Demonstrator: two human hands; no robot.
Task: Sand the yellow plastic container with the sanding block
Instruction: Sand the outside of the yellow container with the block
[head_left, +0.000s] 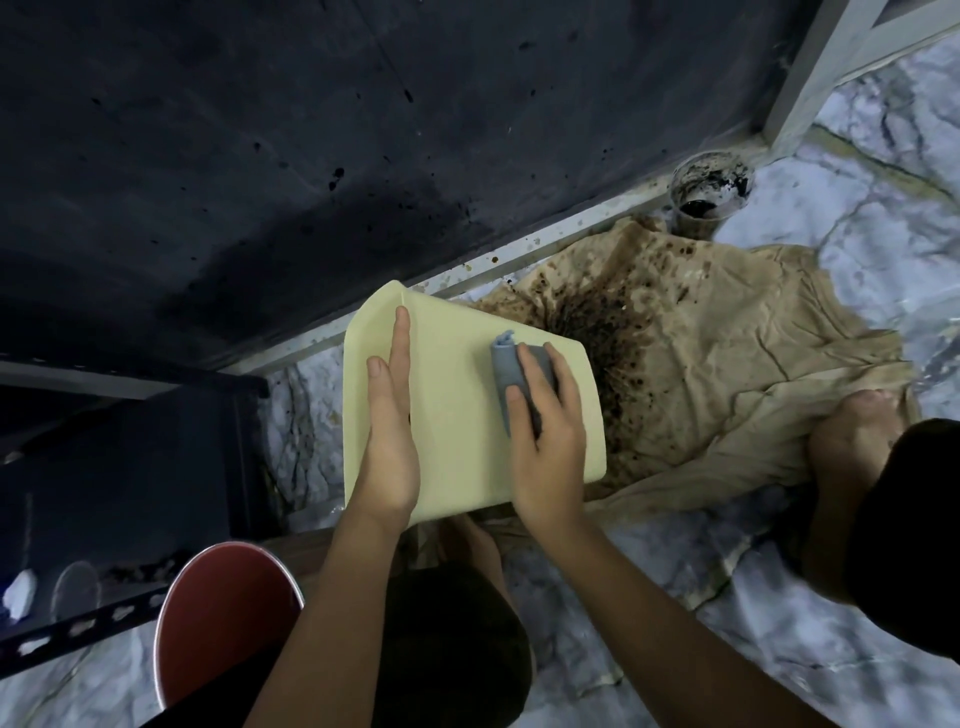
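Observation:
The pale yellow plastic container (457, 405) lies on its side in the middle of the head view, a broad flat face turned up. My left hand (390, 421) rests flat on its left part, fingers stretched toward the far edge. My right hand (545, 431) presses a grey sanding block (511, 366) wrapped in grey abrasive sheet against the right part of that face. The near edge of the container is hidden behind my wrists.
A stained tan cloth (727, 364) spreads over the marble floor (857, 270) to the right. A paint-smeared cup (709, 189) stands by the dark wall (260, 156). A red stool (228, 613) sits at lower left, beside a dark metal rack (104, 467). My knees and feet flank the container.

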